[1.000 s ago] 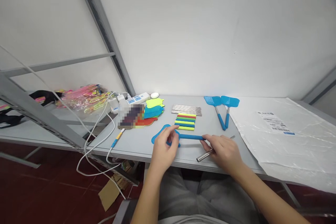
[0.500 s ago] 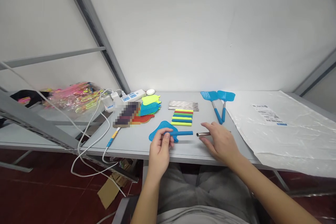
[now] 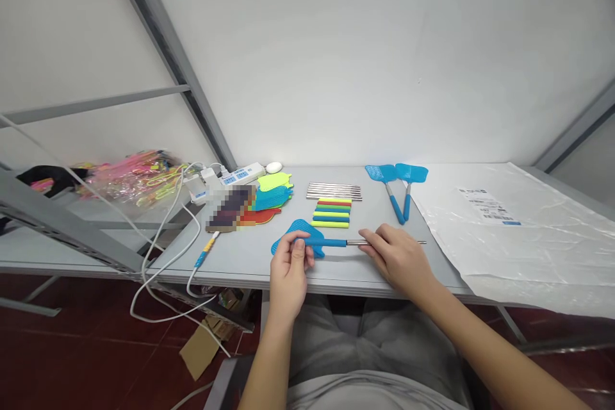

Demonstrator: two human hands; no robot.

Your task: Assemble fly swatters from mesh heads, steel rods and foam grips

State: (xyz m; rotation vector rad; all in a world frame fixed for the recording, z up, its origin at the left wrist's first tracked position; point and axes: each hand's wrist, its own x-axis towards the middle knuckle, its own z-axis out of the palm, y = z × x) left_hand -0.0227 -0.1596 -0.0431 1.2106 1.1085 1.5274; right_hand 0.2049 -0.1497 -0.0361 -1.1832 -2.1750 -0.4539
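Observation:
My left hand (image 3: 290, 262) is closed around a blue handle sleeve (image 3: 331, 243), held level above the table. In my right hand (image 3: 396, 255) is a metal rod (image 3: 355, 243), gripped between thumb and fingers. The rod's near end meets the sleeve's open end in one line; how far it sits inside is hidden. Behind my left hand lies a blue fly swatter head (image 3: 298, 229). Farther back are a row of coloured handle sleeves (image 3: 331, 213) and several metal rods (image 3: 334, 191). Two assembled blue fly swatters (image 3: 398, 195) lie to the right of them.
Yellow, blue and red swatter heads (image 3: 273, 198) are stacked at the left by a blurred-out device (image 3: 231, 208). Behind stands a power strip (image 3: 244, 174) with loose white cables (image 3: 199, 218). A white plastic sheet (image 3: 538, 256) covers the table's right side.
The metal rod in my right hand has come against the end of the blue sleeve, closing the gap between them. My right fingers have closed further around the rod.

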